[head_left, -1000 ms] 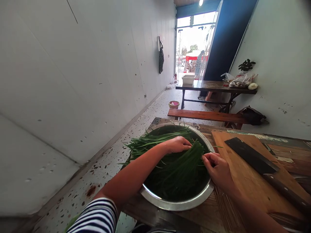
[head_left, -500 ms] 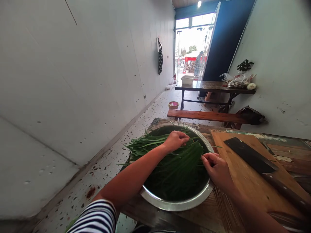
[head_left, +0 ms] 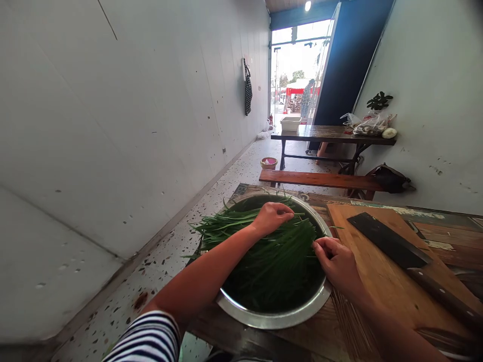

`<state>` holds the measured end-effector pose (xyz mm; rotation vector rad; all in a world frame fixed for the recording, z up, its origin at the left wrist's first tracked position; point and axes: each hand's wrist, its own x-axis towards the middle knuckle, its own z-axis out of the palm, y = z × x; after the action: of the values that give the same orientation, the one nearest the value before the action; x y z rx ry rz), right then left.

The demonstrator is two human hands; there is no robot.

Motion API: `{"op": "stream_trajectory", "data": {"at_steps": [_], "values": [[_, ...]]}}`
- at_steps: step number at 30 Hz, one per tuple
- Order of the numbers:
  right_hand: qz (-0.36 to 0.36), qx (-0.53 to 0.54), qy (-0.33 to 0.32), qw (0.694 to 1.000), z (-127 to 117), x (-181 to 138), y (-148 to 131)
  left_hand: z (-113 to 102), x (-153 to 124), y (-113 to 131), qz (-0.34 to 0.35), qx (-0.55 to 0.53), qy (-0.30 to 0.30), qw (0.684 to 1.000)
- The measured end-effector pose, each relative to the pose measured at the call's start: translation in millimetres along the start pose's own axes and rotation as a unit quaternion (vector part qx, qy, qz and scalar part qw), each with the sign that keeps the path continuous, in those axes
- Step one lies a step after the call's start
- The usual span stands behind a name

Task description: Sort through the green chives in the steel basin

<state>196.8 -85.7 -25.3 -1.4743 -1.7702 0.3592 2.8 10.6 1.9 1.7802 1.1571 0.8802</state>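
A wide metal bowl [head_left: 279, 318] stands on the wooden table's left end, filled with long green chive leaves [head_left: 271, 261]. Some leaves hang over the bowl's left rim. My left hand [head_left: 272, 216] reaches over the far side of the bowl, its fingers curled onto the leaves there. At the bowl's right rim my right hand [head_left: 337, 261] is closed in a pinch on the cut ends of a bundle of leaves.
A wooden cutting board [head_left: 381, 261] lies right of the bowl with a black cleaver [head_left: 407, 261] on it. Beyond are a bench [head_left: 320, 179] and a second table [head_left: 332, 133] with bags. A white wall runs along the left; the floor drops away beside the bowl.
My left hand has drawn back slightly toward the bowl's far side and curled on the leaves. The bundle in my right hand sits a little flatter. The right hand has hardly moved.
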Motion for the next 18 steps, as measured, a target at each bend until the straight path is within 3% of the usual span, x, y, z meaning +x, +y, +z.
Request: {"op": "stream_trajectory", "data": {"at_steps": [18], "values": [[0.001,0.012,-0.002,1.000,1.0,-0.5,1.2,4.0,-2.7,1.6,0.040,0.062,0.002,0.997]]}}
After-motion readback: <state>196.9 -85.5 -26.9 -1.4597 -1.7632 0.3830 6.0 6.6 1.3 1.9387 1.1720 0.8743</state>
